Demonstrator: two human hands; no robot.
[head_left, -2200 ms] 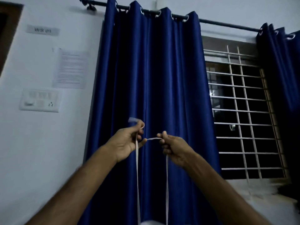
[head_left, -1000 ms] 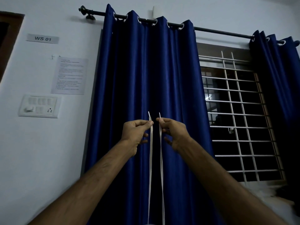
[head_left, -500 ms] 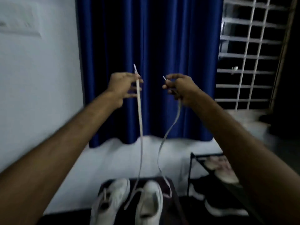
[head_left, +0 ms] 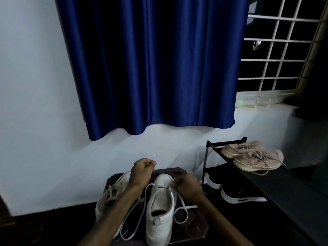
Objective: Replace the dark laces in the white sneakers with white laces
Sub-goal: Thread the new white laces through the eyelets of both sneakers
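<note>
Head view: I see left hand (head_left: 142, 172) and right hand (head_left: 186, 186) pinching white lace (head_left: 188, 207) ends, sneaker (head_left: 159, 210) below fingers (head_left: 174, 183), heel toward me, right hand nearer.

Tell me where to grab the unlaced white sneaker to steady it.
Grip the white sneaker by its heel collar, from above on the near side: the heel points toward the camera, opening exposed, while the left hand and right hand hold the white lace at the toe end.
</note>
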